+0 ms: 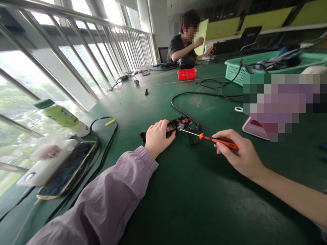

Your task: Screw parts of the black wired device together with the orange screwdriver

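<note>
Under my left hand (158, 135) lies an opened black electrical device (171, 126) with coloured wires showing at its right end. The fingers of that hand wrap over its casing and hold it on the table. My right hand (237, 151) grips the orange and black handle of a screwdriver (222, 141). The screwdriver's thin shaft points left, and its tip is at the wired end of the device; whether it sits on a screw is too small to tell. A black cable (176, 103) runs from near the device toward the back right.
On the left are a smartphone (68, 170), a white case (48, 163), a black strap (108, 139) and a green-capped bottle (62, 117) by the railing (76, 20). A red basket (187, 74) and a green basket (233, 72) stand farther back. Across the table (163, 204) sits a person (182, 47).
</note>
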`<action>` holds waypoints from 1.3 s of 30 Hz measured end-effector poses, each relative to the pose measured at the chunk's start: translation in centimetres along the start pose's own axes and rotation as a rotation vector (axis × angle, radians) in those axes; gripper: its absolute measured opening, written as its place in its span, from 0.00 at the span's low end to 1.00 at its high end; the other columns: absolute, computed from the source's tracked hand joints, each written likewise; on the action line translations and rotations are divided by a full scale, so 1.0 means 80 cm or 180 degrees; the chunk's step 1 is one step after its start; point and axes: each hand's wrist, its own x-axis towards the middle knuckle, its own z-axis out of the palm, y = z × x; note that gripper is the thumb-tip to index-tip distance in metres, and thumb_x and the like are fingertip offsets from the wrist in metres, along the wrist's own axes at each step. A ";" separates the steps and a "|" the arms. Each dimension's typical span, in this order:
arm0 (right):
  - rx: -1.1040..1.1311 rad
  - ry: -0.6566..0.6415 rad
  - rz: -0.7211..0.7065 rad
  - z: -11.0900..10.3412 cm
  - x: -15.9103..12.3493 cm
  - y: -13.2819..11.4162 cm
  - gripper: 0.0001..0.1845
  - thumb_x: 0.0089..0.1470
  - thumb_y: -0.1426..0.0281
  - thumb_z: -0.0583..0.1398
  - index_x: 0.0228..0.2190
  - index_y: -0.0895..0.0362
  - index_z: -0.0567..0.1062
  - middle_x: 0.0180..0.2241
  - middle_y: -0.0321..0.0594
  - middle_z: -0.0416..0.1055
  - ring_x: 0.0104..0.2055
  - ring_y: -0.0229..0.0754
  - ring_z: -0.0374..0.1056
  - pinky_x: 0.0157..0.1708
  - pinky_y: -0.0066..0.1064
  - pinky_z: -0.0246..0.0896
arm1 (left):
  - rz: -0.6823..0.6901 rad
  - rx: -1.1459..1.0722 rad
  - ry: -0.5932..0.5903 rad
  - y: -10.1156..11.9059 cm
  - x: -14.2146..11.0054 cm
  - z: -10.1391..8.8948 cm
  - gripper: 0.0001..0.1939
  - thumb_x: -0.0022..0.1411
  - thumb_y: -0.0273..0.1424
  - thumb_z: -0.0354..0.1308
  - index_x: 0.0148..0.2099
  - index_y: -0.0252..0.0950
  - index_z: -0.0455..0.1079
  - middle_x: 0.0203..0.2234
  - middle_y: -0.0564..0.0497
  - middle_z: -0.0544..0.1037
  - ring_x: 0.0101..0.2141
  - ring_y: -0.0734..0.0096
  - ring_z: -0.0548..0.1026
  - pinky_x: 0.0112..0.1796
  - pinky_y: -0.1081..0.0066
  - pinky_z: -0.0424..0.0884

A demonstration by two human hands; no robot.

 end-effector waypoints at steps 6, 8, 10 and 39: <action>-0.0048 0.0157 -0.0050 -0.002 -0.002 0.000 0.05 0.53 0.70 0.56 0.35 0.54 0.70 0.26 0.34 0.71 0.24 0.36 0.68 0.27 0.29 0.63 | -0.0028 0.0032 -0.0037 0.000 0.000 0.000 0.14 0.59 0.40 0.50 0.43 0.38 0.63 0.36 0.49 0.75 0.39 0.63 0.73 0.38 0.66 0.65; -0.0066 0.0217 -0.0066 -0.002 -0.003 0.000 0.05 0.53 0.70 0.57 0.34 0.54 0.70 0.25 0.34 0.70 0.24 0.36 0.67 0.26 0.29 0.62 | -0.0034 0.0026 -0.0034 0.000 0.000 0.000 0.14 0.59 0.40 0.50 0.43 0.38 0.63 0.36 0.49 0.75 0.39 0.62 0.73 0.38 0.66 0.65; -0.0076 0.0248 -0.0051 -0.002 -0.002 0.000 0.04 0.53 0.71 0.57 0.34 0.54 0.70 0.25 0.33 0.70 0.24 0.35 0.67 0.26 0.28 0.62 | -0.0039 0.0009 -0.0026 0.000 0.000 0.000 0.14 0.59 0.40 0.50 0.43 0.37 0.63 0.36 0.49 0.75 0.38 0.62 0.73 0.38 0.66 0.65; -0.0084 0.0115 -0.0280 0.000 0.001 -0.001 0.09 0.52 0.72 0.58 0.37 0.53 0.68 0.30 0.35 0.70 0.30 0.36 0.68 0.31 0.27 0.63 | 0.0005 0.0052 -0.0003 0.000 0.001 0.002 0.15 0.60 0.40 0.50 0.44 0.36 0.63 0.36 0.49 0.75 0.39 0.63 0.73 0.38 0.66 0.65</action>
